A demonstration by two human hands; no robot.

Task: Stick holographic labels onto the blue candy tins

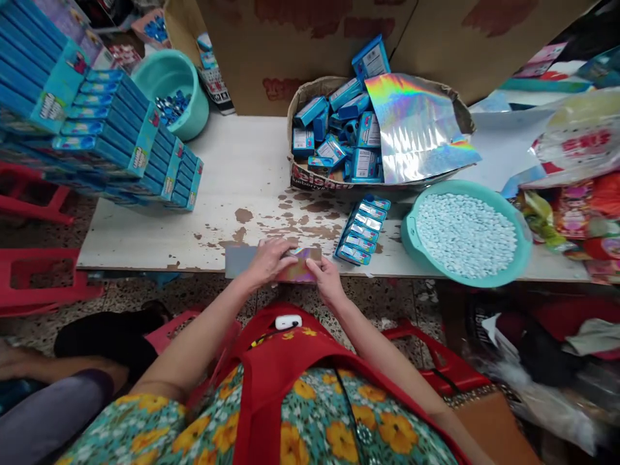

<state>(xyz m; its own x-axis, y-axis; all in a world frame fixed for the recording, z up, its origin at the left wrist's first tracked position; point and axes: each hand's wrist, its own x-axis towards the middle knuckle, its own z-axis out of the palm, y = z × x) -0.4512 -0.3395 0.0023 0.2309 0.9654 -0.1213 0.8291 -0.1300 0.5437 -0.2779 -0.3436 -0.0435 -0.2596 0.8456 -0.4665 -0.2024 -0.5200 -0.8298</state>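
Observation:
A flat strip of shiny holographic sheet (299, 270) lies along the front edge of the worn white table, its left part looking grey. My left hand (272, 259) rests over the middle of the strip, fingers bent against it. At its right end my right hand (327, 276) pinches the strip between thumb and fingers. Just right of my hands stands a row of small blue boxes (362, 231), pressed side by side. Behind them, a cardboard box (334, 185) holds many loose blue boxes, with a larger holographic sheet (416, 132) lying over its right side.
A turquoise basin (411, 242) of pale pellets sits at the right. Stacked blue packs (140, 139) and a turquoise bucket (196, 106) stand at the left. Plastic bags (576, 145) lie far right. Another person's arm (62, 369) is at the lower left, near red stools (43, 274).

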